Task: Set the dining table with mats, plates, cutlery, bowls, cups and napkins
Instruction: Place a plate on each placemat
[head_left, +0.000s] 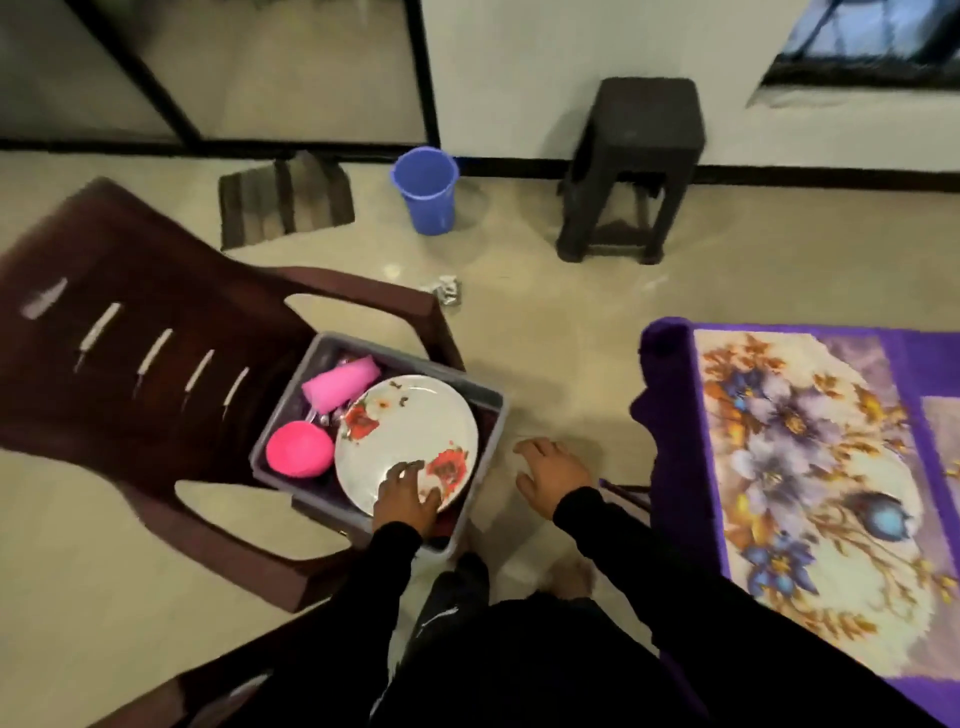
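A grey plastic bin (488, 410) sits on the seat of a dark brown plastic chair (130, 364). In the bin lie a white plate with red flowers (402, 434), a pink cup on its side (340, 384), a pink bowl turned over (298, 449) and some cutlery (327, 415), half hidden. My left hand (405, 496) grips the plate's near rim, fingers on top and thumb at the edge. My right hand (553, 470) hovers over the floor between bin and table, fingers relaxed and holding nothing. The table with a purple floral cloth (779, 467) is at the right.
A blue plastic bucket (426, 189) and a dark plastic stool (631, 166) stand by the far wall. A striped doormat (283, 200) lies near a glass door. A crumpled foil scrap (445, 292) is on the floor. Part of a second chair (208, 691) shows at the bottom left.
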